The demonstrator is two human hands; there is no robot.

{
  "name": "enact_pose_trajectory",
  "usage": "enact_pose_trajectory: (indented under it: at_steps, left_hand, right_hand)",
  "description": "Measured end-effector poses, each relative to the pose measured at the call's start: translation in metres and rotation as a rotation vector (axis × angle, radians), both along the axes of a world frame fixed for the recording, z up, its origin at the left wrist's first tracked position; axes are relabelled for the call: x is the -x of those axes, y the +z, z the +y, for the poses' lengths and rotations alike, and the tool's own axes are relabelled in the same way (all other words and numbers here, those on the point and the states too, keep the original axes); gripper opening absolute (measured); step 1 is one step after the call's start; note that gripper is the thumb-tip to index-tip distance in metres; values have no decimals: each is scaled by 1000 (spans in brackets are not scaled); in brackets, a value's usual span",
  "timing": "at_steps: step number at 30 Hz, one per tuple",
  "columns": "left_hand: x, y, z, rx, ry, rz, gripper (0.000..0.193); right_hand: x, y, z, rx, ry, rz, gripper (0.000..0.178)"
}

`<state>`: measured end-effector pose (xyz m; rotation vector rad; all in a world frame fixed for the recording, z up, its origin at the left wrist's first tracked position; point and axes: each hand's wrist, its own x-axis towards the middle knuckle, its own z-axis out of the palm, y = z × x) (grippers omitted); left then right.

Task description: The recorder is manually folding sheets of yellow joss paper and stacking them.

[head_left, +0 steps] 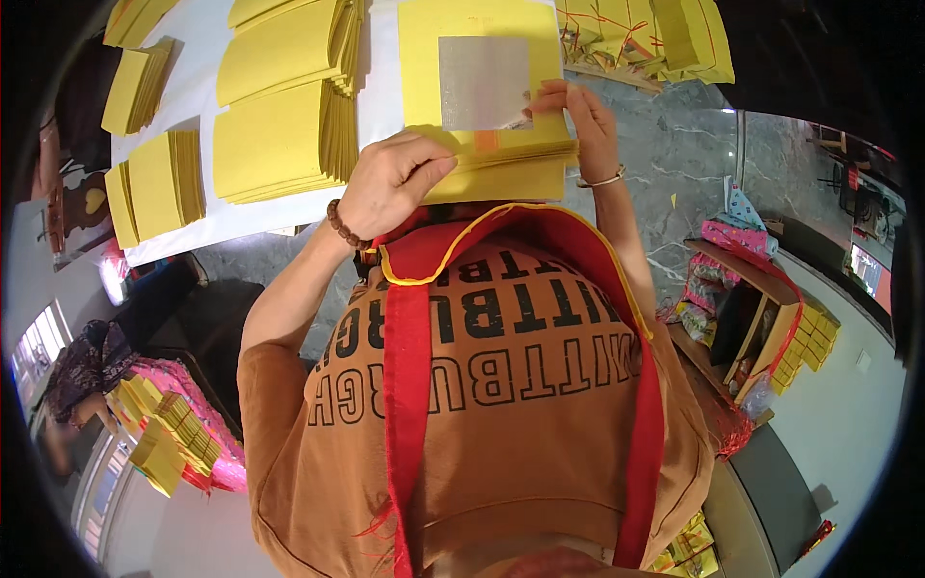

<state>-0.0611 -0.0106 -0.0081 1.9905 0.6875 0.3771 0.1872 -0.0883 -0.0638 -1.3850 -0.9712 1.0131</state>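
Note:
In front of me lies a sheet of yellow paper (pixel 419 67) with a silver foil square (pixel 482 77) on it. The near edge of the paper is folded up in a layered strip (pixel 520 154). My left hand (pixel 395 178) is closed at the left end of that fold, thumb and bent fingers against the paper. My right hand (pixel 588 120) is at the right side of the sheet, its fingers stretched toward the right edge of the foil. It grips nothing that I can see.
Fanned stacks of yellow paper (pixel 279 140) stand left on the white table (pixel 376 82), with smaller bundles (pixel 164 193) beyond. More yellow paper bundles (pixel 617 43) are at the far right. A wooden shelf (pixel 756 279) stands to the right. Another person's arm (pixel 96 414) reaches toward yellow packs (pixel 183 433) at lower left.

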Motion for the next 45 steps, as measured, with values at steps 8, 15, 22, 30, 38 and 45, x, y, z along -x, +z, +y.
enact_pose_trajectory:
  at_steps: [8, 15, 22, 30, 38, 45]
  left_hand:
    - [-1, -5, 2, 206, 82, 59, 16]
    - [-2, -2, 4, 264, 103, 91, 17]
    - [-2, -3, 5, 304, 100, 115, 17]
    - [0, -11, 10, 363, 109, 63, 17]
    - [4, 1, 25, 395, 14, -36, 19]
    - [5, -19, 33, -670, -76, 64, 35]
  right_hand:
    - [3, -2, 1, -27, -33, 28, 39]
    - [3, -8, 2, -47, -45, 44, 36]
    - [1, -10, 2, -46, -31, 58, 35]
    - [-7, -19, -5, -148, 47, 143, 29]
    - [-15, -26, -9, -155, 192, -235, 28]
    - [-8, -19, -9, -92, 83, 10, 18]
